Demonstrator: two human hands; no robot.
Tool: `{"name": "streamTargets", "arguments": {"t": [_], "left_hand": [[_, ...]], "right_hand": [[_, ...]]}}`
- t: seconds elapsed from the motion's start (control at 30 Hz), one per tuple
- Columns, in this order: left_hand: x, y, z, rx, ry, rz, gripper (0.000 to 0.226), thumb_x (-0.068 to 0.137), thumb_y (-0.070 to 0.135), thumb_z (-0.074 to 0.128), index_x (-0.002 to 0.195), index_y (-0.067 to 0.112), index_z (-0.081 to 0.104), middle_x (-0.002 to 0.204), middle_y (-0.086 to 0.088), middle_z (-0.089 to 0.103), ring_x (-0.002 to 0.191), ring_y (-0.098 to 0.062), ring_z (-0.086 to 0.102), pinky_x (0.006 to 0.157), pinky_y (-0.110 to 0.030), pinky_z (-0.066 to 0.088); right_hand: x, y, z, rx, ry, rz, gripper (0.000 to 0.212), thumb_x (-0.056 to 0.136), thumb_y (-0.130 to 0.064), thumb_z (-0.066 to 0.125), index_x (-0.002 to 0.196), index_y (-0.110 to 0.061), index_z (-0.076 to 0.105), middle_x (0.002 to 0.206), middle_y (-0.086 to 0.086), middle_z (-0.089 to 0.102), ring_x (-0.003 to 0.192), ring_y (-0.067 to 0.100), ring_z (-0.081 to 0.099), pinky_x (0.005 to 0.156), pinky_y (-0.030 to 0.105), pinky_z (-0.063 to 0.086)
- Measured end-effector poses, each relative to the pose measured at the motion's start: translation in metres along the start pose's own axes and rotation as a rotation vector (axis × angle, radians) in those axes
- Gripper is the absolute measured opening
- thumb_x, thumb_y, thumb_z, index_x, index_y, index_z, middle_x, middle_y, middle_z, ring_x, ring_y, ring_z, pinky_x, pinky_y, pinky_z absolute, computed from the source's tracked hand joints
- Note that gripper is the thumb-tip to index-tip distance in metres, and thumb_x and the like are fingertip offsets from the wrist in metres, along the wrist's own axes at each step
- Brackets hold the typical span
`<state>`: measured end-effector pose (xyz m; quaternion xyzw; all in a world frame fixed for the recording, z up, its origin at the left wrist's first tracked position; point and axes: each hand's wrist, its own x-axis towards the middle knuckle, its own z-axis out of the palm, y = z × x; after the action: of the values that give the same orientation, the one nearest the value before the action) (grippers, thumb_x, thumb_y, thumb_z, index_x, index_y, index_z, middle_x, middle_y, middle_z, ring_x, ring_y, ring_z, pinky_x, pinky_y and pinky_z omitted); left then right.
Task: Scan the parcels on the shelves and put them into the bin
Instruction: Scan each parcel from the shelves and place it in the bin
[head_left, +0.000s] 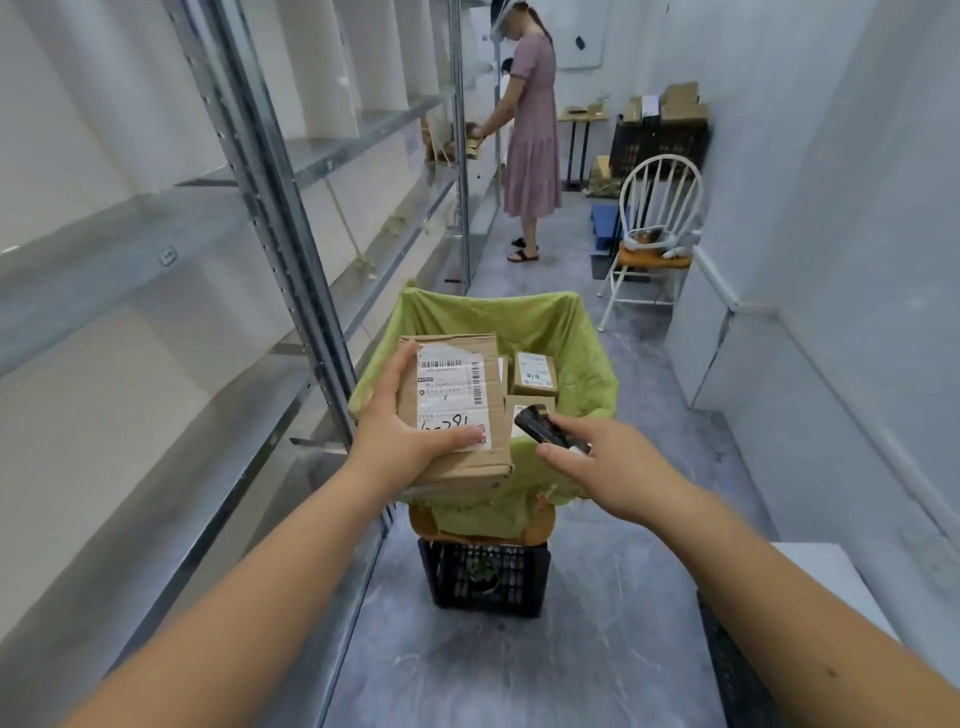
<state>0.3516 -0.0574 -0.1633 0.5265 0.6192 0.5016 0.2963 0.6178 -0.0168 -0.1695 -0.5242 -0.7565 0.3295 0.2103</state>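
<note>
Cardboard parcel (457, 410) over green-lined bin (582, 332)

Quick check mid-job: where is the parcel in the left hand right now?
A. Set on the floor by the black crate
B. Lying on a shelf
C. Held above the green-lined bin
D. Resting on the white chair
C: the left hand holds the parcel label-up over the green-lined bin, while the right hand holds the scanner beside it.
</note>
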Motion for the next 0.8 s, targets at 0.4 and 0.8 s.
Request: {"name": "streamTargets", "arguments": {"t": [0.4, 0.8], "left_hand": [[0.168, -0.101, 0.031, -0.118, -0.094, -0.217, 0.131, 0.039, 0.046, 0.107, 0.149, 0.057, 0.036, 0.134, 0.032, 0.05, 0.126, -0.008, 0.055, 0.102, -0.038, 0.051], [0.274, -0.242, 0.087, 0.063, -0.285, -0.432, 0.118, 0.059, 0.037, 0.102, 0.153, 0.057, 0.033, 0.149, 0.008, 0.042, 0.132, -0.015, 0.046, 0.11, -0.031, 0.037]], "right_hand": [[0.131, 0.036, 0.026, -0.051, -0.067, 0.2, 0.046, 0.088, -0.069, 0.06, 0.132, -0.055, 0.057, 0.085, -0.019, 0.066, 0.061, 0.005, 0.063, 0.051, 0.029, 0.051], [0.246, 0.065, 0.07, -0.093, -0.108, 0.497, 0.065, 0.09, -0.067, 0.062, 0.146, -0.034, 0.057, 0.134, -0.002, 0.065, 0.093, 0.009, 0.055, 0.075, 0.03, 0.044]]}}
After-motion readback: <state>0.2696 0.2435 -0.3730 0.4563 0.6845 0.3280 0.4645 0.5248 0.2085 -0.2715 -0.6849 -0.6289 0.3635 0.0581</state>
